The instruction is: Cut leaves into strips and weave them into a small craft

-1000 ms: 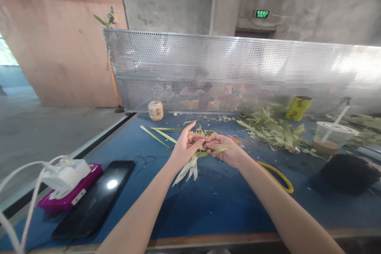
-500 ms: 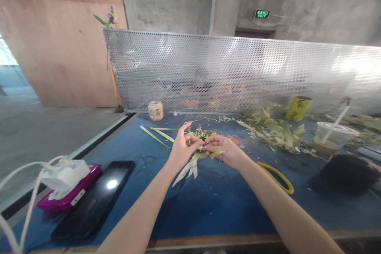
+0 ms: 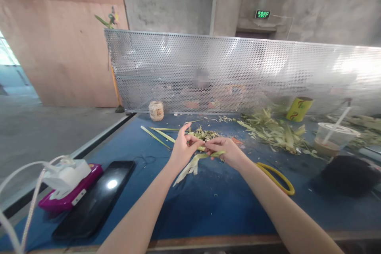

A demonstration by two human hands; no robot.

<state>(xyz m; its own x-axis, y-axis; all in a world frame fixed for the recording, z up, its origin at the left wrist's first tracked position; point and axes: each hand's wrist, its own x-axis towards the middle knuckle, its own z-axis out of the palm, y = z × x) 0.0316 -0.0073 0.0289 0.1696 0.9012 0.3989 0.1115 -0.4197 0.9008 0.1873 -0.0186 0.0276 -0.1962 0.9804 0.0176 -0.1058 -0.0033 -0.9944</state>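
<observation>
Over the middle of the blue table (image 3: 190, 214), my left hand (image 3: 182, 147) and my right hand (image 3: 228, 151) meet at their fingertips. Both are closed in a pinch on a pale green leaf strip that looks like corn husk (image 3: 194, 163). Its split, whitish ends hang down to the left, below my hands. The fingers hide the exact part being pinched. Just behind lies a heap of small green shreds (image 3: 205, 131). Long narrow green strips (image 3: 156, 137) rest left of my left hand. A yellow loop (image 3: 276, 178) lies partly behind my right forearm.
At the right is a pile of husks (image 3: 278, 129), with a yellow tube (image 3: 299, 109) and a drink cup with a straw (image 3: 335, 137). A phone (image 3: 95, 198), a purple power strip (image 3: 71, 194) and a twine-like roll (image 3: 156, 111) lie left. A perforated metal screen (image 3: 178, 55) stands behind.
The fingers of my right hand have shifted slightly at the pinch, and the hanging husk ends have moved a little. My left hand keeps nearly the same pose.
</observation>
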